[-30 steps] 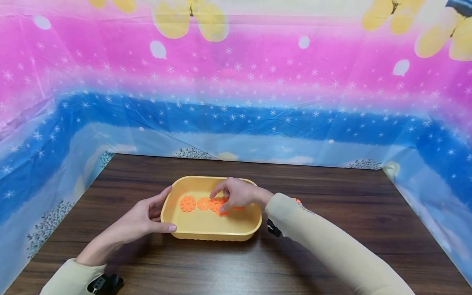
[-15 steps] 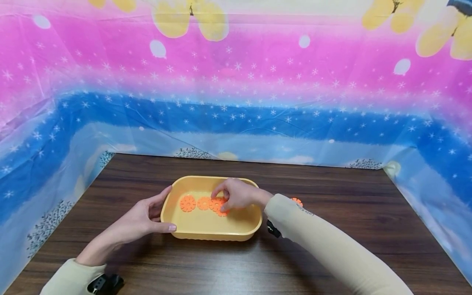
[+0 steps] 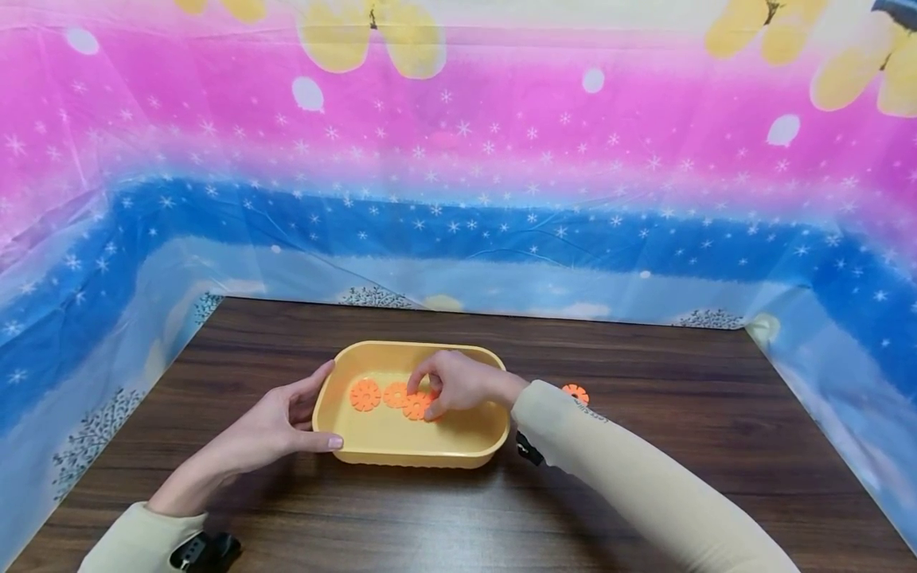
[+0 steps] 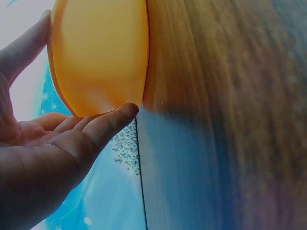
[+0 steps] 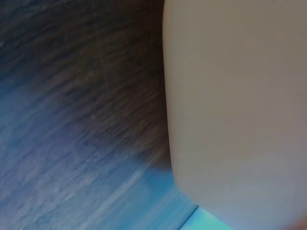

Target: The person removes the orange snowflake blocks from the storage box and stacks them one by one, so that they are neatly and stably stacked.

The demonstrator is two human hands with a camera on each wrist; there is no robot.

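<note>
A yellow plastic basin (image 3: 380,436) stands on the table, with several orange notched snowflake discs lying in it. My left hand (image 3: 268,418) grips its left end, thumb on the near rim and fingers at the far side; the left wrist view shows the same hold on the basin (image 4: 100,57). Inside the basin, my right hand (image 3: 462,382) pinches a snowflake disc (image 3: 417,407) between thumb and index finger. Left of it lie another disc (image 3: 396,395) and a further disc (image 3: 364,395). The right hand covers part of the basin floor. The right wrist view mostly shows the basin's outer wall (image 5: 235,96).
One more orange disc (image 3: 575,393) lies on the dark wooden table (image 3: 430,517) beyond the right forearm, partly hidden by the sleeve. A printed cloth backdrop (image 3: 458,231) closes off the table's back and sides.
The pinched disc has shifted slightly left and toward me with the right hand. The right forearm has lowered a little, showing more of the disc on the table. The left hand stays put.
</note>
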